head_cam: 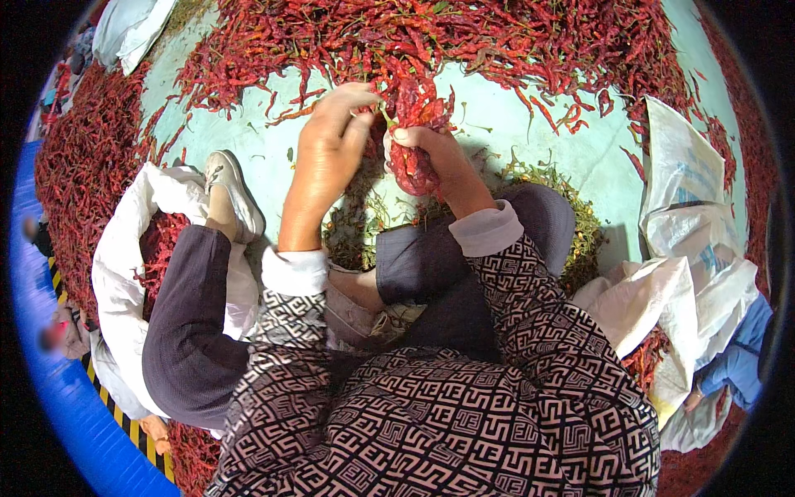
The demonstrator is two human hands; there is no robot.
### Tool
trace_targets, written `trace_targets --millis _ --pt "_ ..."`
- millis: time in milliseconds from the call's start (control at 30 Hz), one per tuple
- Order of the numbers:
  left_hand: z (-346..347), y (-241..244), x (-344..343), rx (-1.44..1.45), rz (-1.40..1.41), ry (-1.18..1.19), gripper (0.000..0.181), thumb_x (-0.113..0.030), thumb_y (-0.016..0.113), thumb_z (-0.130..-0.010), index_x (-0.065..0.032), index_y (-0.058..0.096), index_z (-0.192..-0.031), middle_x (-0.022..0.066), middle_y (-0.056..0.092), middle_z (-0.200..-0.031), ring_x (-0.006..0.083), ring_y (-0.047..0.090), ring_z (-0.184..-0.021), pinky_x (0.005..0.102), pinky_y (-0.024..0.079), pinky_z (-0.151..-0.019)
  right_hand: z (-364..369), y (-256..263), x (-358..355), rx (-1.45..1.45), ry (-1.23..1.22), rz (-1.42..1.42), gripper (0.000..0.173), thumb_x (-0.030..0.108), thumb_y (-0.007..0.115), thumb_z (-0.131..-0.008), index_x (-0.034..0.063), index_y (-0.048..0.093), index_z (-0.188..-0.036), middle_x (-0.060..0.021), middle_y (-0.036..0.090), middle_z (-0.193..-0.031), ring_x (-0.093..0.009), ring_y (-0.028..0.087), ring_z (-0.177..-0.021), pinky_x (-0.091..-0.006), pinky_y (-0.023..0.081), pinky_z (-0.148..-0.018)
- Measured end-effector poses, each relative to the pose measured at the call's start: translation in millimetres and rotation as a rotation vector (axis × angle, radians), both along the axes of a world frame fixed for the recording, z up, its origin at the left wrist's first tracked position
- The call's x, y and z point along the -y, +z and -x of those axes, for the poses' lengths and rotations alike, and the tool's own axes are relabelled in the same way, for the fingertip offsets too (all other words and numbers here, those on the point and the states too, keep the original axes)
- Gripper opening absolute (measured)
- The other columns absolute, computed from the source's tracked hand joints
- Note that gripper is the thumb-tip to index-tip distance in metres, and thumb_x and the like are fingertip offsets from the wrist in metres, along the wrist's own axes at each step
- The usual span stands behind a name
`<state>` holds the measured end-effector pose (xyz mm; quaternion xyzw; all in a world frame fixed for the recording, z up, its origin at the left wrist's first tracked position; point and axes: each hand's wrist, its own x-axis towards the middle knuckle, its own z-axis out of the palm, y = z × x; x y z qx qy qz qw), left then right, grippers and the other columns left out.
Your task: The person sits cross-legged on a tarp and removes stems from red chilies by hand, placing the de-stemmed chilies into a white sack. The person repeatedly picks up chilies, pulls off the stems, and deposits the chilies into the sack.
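Note:
My right hand (428,152) grips a bunch of dried red chili peppers (417,168), with green stems pointing up and to the left. Close beside it on the left is my left hand (338,130), blurred at the fingertips, with fingers curled near a green stem (386,113) at the bunch's edge. Whether its fingers pinch that stem cannot be made out. Beyond both hands spreads a large pile of red chili peppers (497,37) on a pale green sheet (596,149).
At the left stands an open white sack (118,248) holding chilies. Another white woven sack (683,217) lies at the right, near a person's blue-clothed limb (739,360). Detached stems (584,230) lie heaped around my legs. A bigger chili heap (81,174) rises at far left.

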<state>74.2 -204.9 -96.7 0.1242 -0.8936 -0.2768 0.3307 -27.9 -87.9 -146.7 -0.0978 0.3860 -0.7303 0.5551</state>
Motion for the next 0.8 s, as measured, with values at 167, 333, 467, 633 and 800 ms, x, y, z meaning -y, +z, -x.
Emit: trace_targets --millis 167,333,467,633,800 --pt "-2 21 9 0.539 0.172 -0.209 0.014 -0.012 0.055 -0.077 -0.0034 0.054 -0.088 0.0128 0.055 -0.084 0.033 0.056 -0.077 0.0401 0.047 -0.063 4 -1 1 -0.307 0.062 -0.018 0.029 0.006 0.063 -0.069 0.0038 0.055 -0.097 -0.0031 0.06 -0.079 -0.012 0.057 -0.067 -0.0259 0.047 -0.059" --pt "-1 27 17 0.696 0.278 -0.381 0.014 -0.015 0.057 -0.075 -0.0053 0.057 -0.084 0.0124 0.053 -0.084 0.0314 0.056 -0.074 0.0405 0.047 -0.061 15 -10 -4 -0.767 0.176 -0.031 0.031 0.008 0.064 -0.07 0.004 0.057 -0.1 0.0002 0.061 -0.078 -0.009 0.055 -0.066 -0.0252 0.045 -0.059" --pt "-2 16 25 0.686 0.346 -0.455 0.015 -0.019 0.054 -0.076 -0.0051 0.059 -0.075 0.0131 0.056 -0.087 0.0302 0.058 -0.073 0.0426 0.046 -0.063 11 -6 -6 -0.885 0.229 -0.173 0.022 0.017 0.062 -0.07 -0.0005 0.06 -0.083 -0.0022 0.057 -0.061 -0.008 0.05 -0.058 -0.0273 0.043 -0.055" --pt "5 5 12 0.859 0.432 -0.344 0.025 -0.027 0.048 -0.077 -0.0066 0.059 -0.068 0.0127 0.061 -0.072 0.0321 0.059 -0.066 0.0433 0.045 -0.063 16 -27 0 -0.877 0.241 -0.221 0.02 0.017 0.063 -0.069 0.0009 0.061 -0.082 -0.0038 0.057 -0.062 -0.01 0.054 -0.059 -0.0282 0.045 -0.054" --pt "-2 -38 31 0.646 0.008 0.257 0.028 -0.027 0.044 -0.08 -0.0018 0.056 -0.073 0.0214 0.059 -0.074 0.0375 0.057 -0.07 0.0448 0.044 -0.064 -7 -1 -2 -0.461 0.069 -0.137 0.026 0.017 0.063 -0.071 0.003 0.054 -0.091 -0.0024 0.057 -0.073 -0.013 0.055 -0.066 -0.0291 0.045 -0.061"
